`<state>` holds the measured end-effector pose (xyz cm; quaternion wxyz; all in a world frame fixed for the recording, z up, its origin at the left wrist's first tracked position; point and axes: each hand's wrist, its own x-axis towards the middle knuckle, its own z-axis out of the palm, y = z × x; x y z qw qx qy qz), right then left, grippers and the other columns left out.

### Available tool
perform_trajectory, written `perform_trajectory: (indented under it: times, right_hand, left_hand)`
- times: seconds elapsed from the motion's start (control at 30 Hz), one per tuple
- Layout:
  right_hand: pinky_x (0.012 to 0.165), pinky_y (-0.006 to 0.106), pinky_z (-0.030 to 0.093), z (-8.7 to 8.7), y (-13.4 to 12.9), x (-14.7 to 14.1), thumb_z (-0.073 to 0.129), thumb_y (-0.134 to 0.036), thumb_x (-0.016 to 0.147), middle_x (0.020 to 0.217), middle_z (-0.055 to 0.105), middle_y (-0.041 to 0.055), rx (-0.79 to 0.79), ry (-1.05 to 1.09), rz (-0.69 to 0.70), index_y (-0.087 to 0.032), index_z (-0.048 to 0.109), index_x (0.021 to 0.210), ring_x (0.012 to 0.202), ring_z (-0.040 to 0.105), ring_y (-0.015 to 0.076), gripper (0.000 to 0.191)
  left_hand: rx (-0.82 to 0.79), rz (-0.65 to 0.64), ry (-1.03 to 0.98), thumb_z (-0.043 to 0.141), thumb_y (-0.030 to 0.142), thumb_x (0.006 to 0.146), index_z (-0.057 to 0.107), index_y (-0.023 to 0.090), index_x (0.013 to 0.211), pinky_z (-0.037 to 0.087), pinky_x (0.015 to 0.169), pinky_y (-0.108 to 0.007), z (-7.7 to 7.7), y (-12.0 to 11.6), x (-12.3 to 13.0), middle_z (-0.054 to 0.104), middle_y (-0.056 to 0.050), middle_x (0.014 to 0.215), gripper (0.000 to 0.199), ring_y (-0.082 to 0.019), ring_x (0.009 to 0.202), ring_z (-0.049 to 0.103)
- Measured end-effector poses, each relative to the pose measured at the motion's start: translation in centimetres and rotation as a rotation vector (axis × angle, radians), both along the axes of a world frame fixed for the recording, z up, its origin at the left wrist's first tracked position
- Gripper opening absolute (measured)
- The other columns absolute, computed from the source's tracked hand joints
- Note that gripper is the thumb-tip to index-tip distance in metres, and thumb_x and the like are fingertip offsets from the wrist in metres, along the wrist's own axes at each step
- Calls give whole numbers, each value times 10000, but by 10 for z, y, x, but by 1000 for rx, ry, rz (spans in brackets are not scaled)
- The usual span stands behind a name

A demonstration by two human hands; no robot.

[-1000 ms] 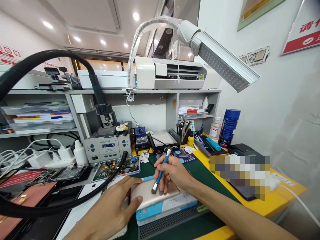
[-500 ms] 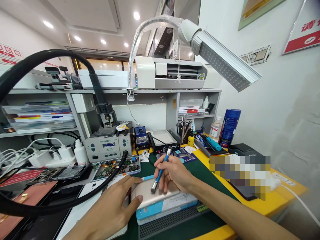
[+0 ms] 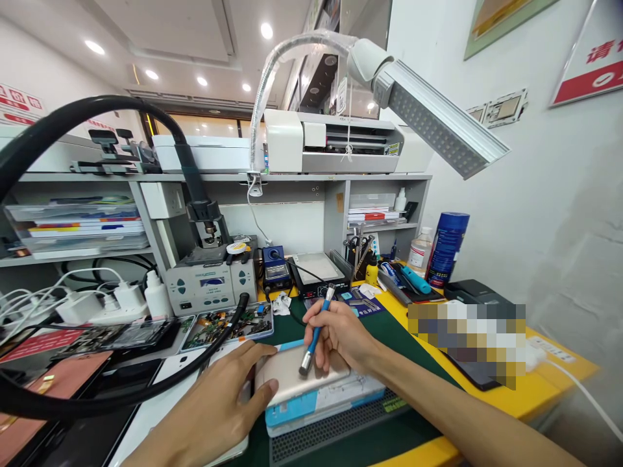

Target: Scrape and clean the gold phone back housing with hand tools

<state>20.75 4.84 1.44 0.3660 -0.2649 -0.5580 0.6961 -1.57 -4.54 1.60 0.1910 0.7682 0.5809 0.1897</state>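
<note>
My right hand (image 3: 338, 334) grips a blue pen-shaped tool (image 3: 317, 331) with silver metal ends. The tool slants, its lower metal end at the surface of a flat gold tablet (image 3: 289, 376); whether it touches cannot be told. My left hand (image 3: 221, 395) holds the tablet's left side, thumb on the near corner and fingers at the far one. Beneath the tablet lies a blue and white flat box (image 3: 311, 412), on a dark perforated strip (image 3: 335, 431) and a green mat (image 3: 406, 350). My right hand hides part of the tablet's right side.
A black hose (image 3: 156, 389) curves across the left side from a hot-air station (image 3: 210, 285). A tray of small parts (image 3: 257, 324) lies behind my left hand. Several devices lie left. Bottles and a blue can (image 3: 448, 250) stand at the right. A lamp (image 3: 438, 117) hangs above.
My right hand has shifted slightly to the right with the blue tool, whose lower end moved right across the tablet. My left hand and the tablet stay in place.
</note>
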Motion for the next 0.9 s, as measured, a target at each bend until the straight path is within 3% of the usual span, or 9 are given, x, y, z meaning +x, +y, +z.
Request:
perform_trajectory:
  times: [0.53,0.9]
  right_hand:
    - [342,252,515,-1,0,-1,696,-333,778,752,722,65,12,53,48,-140,583,865,469,676,204,240]
    - [297,219,458,-4,1,0,666,-294,743,712,714,65,-17,85,41,-135,597,807,444,663,200,184]
  left_hand:
    - [-62,20,22,433,501,983,545,315,1287,476,836,-301,10,-4,5,637,-40,1191,374,-212,962,646]
    - [-58,16,27,436,481,980,552,313,1296,482,851,-314,17,-5,8,643,-38,1172,376,-219,971,642]
